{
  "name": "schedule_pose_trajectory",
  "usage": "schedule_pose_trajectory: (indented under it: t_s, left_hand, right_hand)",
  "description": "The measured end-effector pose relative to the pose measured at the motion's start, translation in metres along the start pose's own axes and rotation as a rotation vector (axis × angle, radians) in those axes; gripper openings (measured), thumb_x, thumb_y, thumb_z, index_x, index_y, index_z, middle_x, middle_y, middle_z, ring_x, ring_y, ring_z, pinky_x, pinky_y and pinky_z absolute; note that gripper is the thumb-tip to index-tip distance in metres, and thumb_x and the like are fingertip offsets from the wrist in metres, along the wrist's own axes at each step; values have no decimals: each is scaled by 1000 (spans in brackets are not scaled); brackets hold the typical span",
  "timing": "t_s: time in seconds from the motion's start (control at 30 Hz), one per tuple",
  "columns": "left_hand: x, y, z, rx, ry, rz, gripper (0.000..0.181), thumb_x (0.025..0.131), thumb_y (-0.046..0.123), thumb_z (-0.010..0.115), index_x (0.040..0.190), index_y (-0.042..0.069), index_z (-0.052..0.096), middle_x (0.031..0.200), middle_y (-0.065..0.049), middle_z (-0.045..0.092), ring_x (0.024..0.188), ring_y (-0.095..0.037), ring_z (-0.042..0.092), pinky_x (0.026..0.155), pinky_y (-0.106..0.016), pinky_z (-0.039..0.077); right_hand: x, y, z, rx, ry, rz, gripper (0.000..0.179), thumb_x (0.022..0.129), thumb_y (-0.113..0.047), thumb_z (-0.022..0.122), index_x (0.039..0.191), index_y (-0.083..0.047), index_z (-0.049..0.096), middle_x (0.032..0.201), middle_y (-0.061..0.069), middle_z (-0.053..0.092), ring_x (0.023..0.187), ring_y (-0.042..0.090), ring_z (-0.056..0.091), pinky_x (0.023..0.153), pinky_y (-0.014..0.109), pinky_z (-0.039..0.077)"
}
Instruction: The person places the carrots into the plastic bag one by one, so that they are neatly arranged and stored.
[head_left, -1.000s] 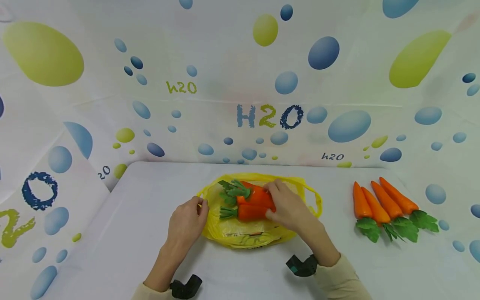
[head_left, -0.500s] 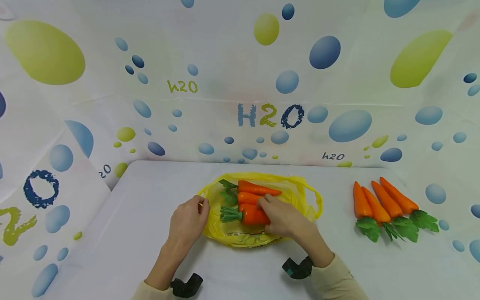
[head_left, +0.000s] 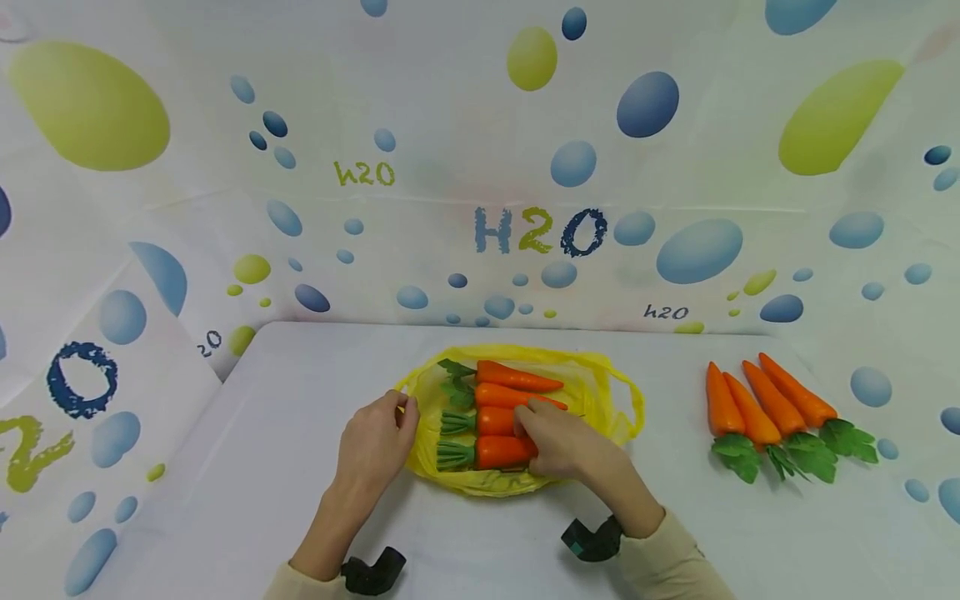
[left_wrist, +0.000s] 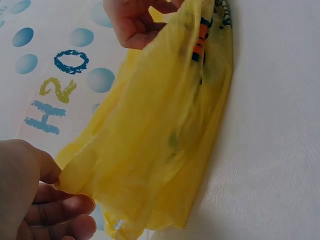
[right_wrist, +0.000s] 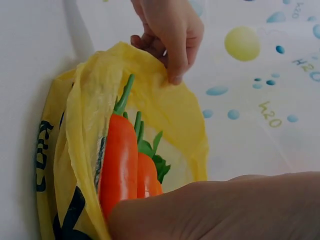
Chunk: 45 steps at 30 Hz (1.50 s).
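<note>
A yellow plastic bag (head_left: 600, 379) lies with its mouth spread wide on the white table. Inside it several orange carrots with green tops are lined up in a row, tops toward the left. My left hand (head_left: 378, 433) pinches the bag's left rim between thumb and fingers; the left wrist view shows this grip on the thin plastic. My right hand (head_left: 570, 437) reaches into the bag from the right, its curled fingers and thumb around the narrow end of the nearest carrot (head_left: 498, 452). In the right wrist view that hand hides this carrot's lower end.
To the right of the bag several more carrots (head_left: 776, 400) lie side by side on the table (head_left: 300, 500), leafy tops toward me. A bag handle (head_left: 636, 404) loops out at the right. Behind stands a white backdrop (head_left: 450, 108) printed with blue and green drops.
The carrots bunched under my right hand have spread into a row inside the bag. The right hand has moved slightly down and left. My left hand keeps its grip on the rim.
</note>
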<state>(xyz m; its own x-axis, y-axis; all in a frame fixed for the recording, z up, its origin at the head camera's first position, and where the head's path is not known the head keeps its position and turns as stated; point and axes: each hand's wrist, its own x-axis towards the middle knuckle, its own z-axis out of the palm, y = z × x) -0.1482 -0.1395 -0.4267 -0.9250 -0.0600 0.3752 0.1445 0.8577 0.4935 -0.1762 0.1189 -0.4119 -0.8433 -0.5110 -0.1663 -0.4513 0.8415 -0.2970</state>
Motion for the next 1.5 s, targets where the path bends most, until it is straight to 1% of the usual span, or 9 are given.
schedule_pose_trajectory:
  t_s: [0.1,0.17,0.3,0.57,0.8,0.97,1.17,1.33,1.5]
  left_hand:
    - [-1,0,-1,4,4,-1,21,96,18,60,93,0,69,66,-6,62,53,-14,47,52,-26,43]
    - [-1,0,-1,7,0,-5,21,97,18,60,93,0,69,66,-6,61,53,-14,47,52,-26,42]
    - [-1,0,-1,7,-2,-4,21,97,18,60,93,0,69,66,-6,61,53,-14,47,52,-26,42]
    - [0,0,1,3,1,2,20,96,18,61,92,0,68,65,-5,59,52,-14,45,50,-24,40]
    - [0,0,1,-2,-8,2,21,97,19,60,92,0,68,64,-4,58,51,-13,44,49,-24,39]
    - [0,0,1,1,-4,2,20,97,19,60,92,0,68,64,-5,59,51,-13,45,49,-24,40]
    - [0,1,0,1,-8,1,20,97,19,60,92,0,68,65,-5,59,51,-13,45,49,-24,40]
    - [0,1,0,0,-15,-4,21,97,19,60,92,0,68,65,-5,60,51,-13,45,50,-23,40]
    - [0,1,0,5,-14,-5,21,97,19,60,92,0,68,65,-6,60,51,-14,46,50,-25,41]
  right_hand:
    - [2,0,0,11,-11,17,34,83,-6,73,113,-14,58,101,2,62,89,18,56,89,37,53]
    - [3,0,0,13,-19,20,31,85,-6,72,112,-14,58,99,1,61,89,19,56,90,37,52]
    - [2,2,-1,24,-38,29,30,85,-7,73,108,-16,57,93,-2,57,87,18,53,88,36,51]
    - [-1,5,-3,60,-51,45,26,84,-7,73,100,-17,56,86,-2,56,80,17,53,78,32,50]
    - [-5,7,-11,95,-35,42,23,86,-7,73,99,-15,57,87,-1,57,80,17,53,77,33,50]
    - [-12,14,-29,124,63,45,17,90,-11,71,103,-11,60,90,0,60,81,16,53,77,33,51]
    - [-24,37,-50,110,268,54,14,93,-14,66,105,-8,60,84,1,56,73,14,50,66,27,45]
    - [-34,55,-64,112,425,143,16,95,-16,65,106,-7,59,85,5,57,72,18,50,66,29,47]
    - [-43,73,-72,126,555,261,21,95,-17,63,111,-3,59,91,12,60,77,24,52,71,36,53]
